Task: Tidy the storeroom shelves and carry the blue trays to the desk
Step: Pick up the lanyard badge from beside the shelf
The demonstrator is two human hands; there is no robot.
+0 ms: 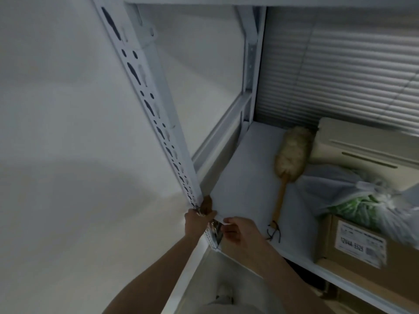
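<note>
White upright (145,87), dark keyhole slots running down it. Shelf board (247,177) is plain white, with a brown clump (206,203) at its near corner. Cream feather duster (292,152) on a tan handle. Far right, a brown cardboard box (328,241) with a white, black-printed label (360,243). A clear bag (362,205) shows green, and grey slatted blinds (340,64) hang behind.

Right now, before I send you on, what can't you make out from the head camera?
All from the head view:
The brown object in the left hand: mostly covered by fingers and the post, unidentifiable.
What the right hand grips at the corner of the shelf: hidden by its own fingers.
The cardboard box label: print blurred.
The plastic bag: green contents blurred by film.
The blue trays: none in view.
</note>
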